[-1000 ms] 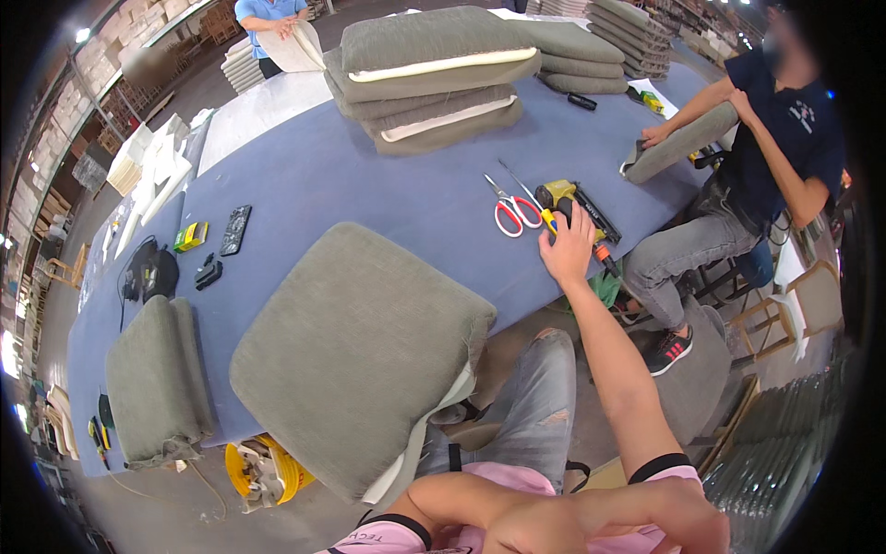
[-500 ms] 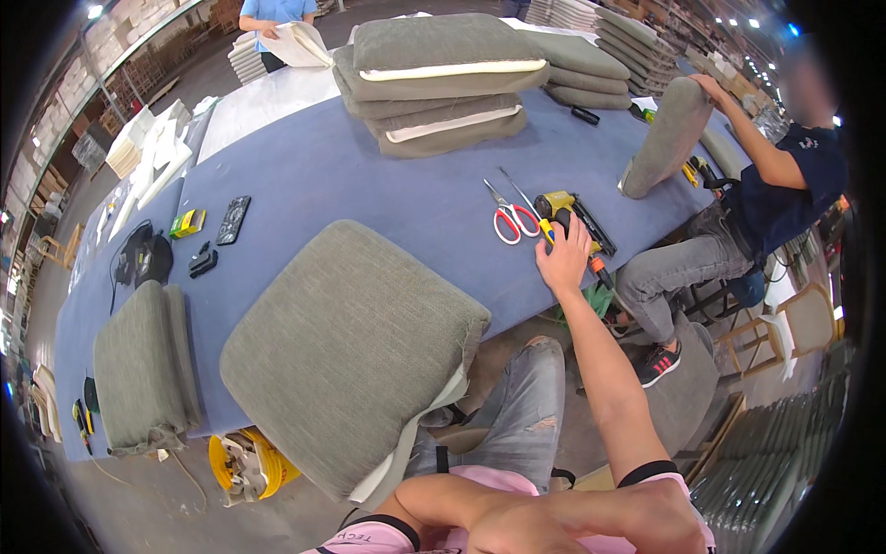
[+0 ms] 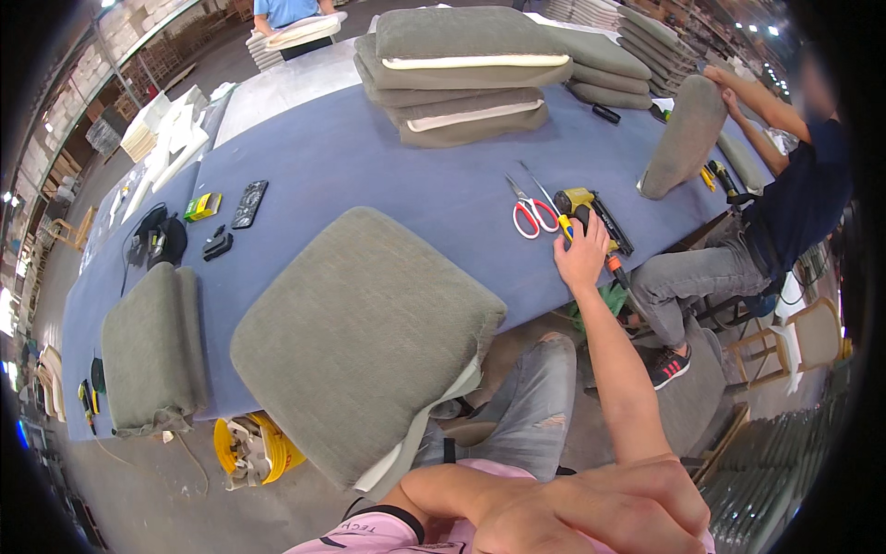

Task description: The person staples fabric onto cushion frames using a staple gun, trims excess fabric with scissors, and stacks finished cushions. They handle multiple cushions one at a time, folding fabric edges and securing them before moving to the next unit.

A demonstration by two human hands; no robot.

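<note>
My right hand (image 3: 583, 254) is closed over the handle of a yellow and black staple gun (image 3: 614, 222) at the table's right edge. Right by its fingers lies a screwdriver (image 3: 566, 227) with a yellow handle, and left of that are red and white scissors (image 3: 533, 218). Close to the camera, my left hand (image 3: 604, 512) reaches across my right upper arm, its fingers stretched out and seemingly holding nothing. A large grey-green seat cushion (image 3: 365, 337) overhangs the near table edge in front of me, touched by neither hand. Its cover has a loose flap with a pale edge.
Cushions (image 3: 471, 42) are stacked on the blue table (image 3: 323, 138). At left lie folded cushions (image 3: 152, 346), a phone (image 3: 249, 203) and a small box (image 3: 203, 206). A yellow bucket (image 3: 277, 462) stands below. At right a seated co-worker (image 3: 794, 185) holds a cushion (image 3: 685, 138).
The view has shifted slightly, while my right hand stays at the staple gun. My left hand has come further over my right arm. The co-worker's second hand now shows at their cushion.
</note>
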